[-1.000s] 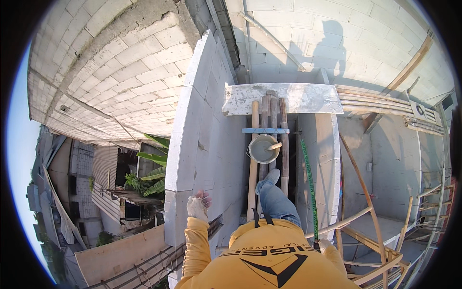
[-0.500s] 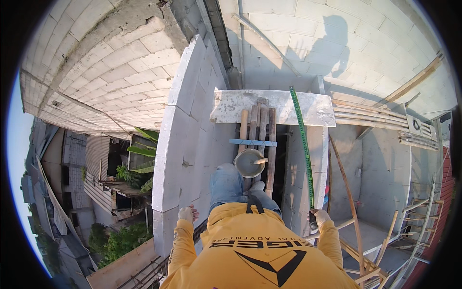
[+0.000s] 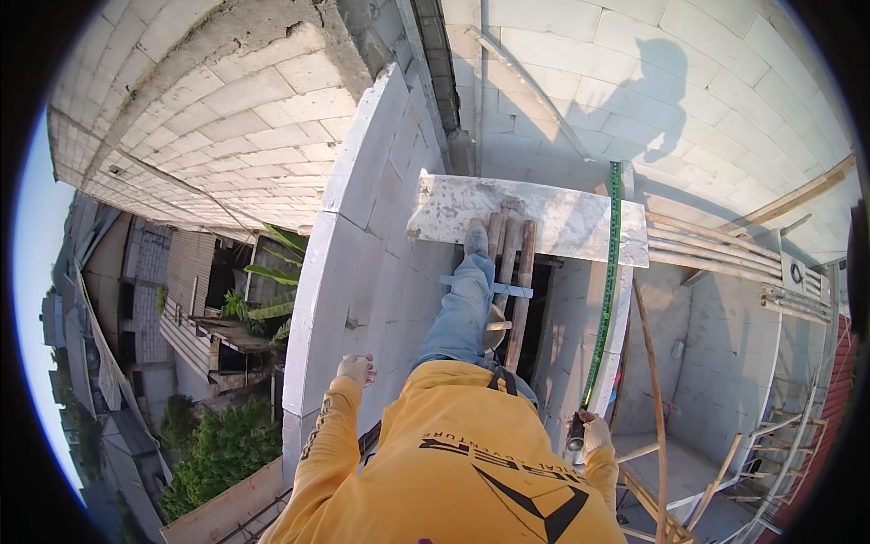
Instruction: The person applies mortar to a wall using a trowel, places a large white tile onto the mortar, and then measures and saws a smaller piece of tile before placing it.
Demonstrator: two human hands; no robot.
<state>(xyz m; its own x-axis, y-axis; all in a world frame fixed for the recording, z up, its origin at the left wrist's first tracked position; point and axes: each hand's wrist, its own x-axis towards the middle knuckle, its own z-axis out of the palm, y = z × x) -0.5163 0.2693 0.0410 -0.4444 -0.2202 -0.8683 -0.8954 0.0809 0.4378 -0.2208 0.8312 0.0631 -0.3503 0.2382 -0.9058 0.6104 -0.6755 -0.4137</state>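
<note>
My right hand (image 3: 595,432) grips the dark case of a tape measure (image 3: 576,433). Its green blade (image 3: 605,308) is pulled far out and reaches forward over the right end of a pale slab (image 3: 535,210). With nothing visible in it, my left hand (image 3: 356,370) hangs with curled fingers beside the white block wall (image 3: 340,245); whether it touches the wall is unclear. One foot (image 3: 477,238) is forward on the wooden poles (image 3: 518,290) by the slab. A bucket (image 3: 494,337) with a stick handle is partly hidden by my leg.
A thin blue strip (image 3: 509,290) crosses the poles, with a dark gap to their right. More poles (image 3: 716,249) run off right from the slab. Wooden scaffolding (image 3: 797,444) stands at lower right. Beyond the left wall the ground drops to roofs and plants (image 3: 213,444).
I have stepped forward with one leg, which now covers much of the bucket. The tape measure has shifted right with my right hand, and its blade now lies across the slab's right end.
</note>
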